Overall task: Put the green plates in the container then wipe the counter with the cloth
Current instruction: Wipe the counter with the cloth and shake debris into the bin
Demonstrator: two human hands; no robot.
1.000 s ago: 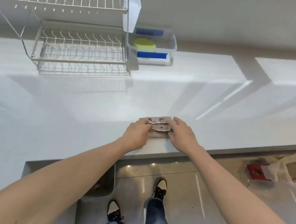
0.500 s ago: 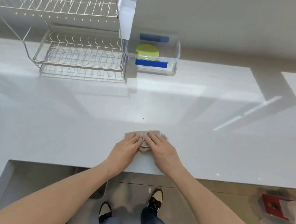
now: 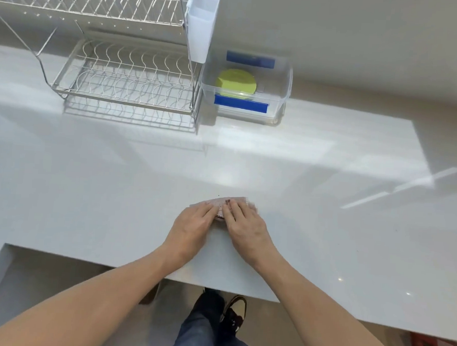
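Pinkish cloth [image 3: 224, 205] is lying flat on the white table [image 3: 325, 232], well in front of the clear container [image 3: 287, 83] and near the table's front edge. You are pressing both hands onto it: your left hand [image 3: 192, 225] is covering its left part, your right hand [image 3: 245, 222] its right part, fingers laid flat and close together, the two hands nearly touching at the fingertips. Neither hand is gripping anything; palms are facing down on the fabric.

Green plates [image 3: 236, 83] are sitting inside the container, between its two blue latches [image 3: 241, 103]. Wire dish rack [image 3: 120, 80] is standing just left of the container, touching or nearly touching its side. White cutlery holder [image 3: 201, 24] is hanging on the rack's right end, above the container's left corner.
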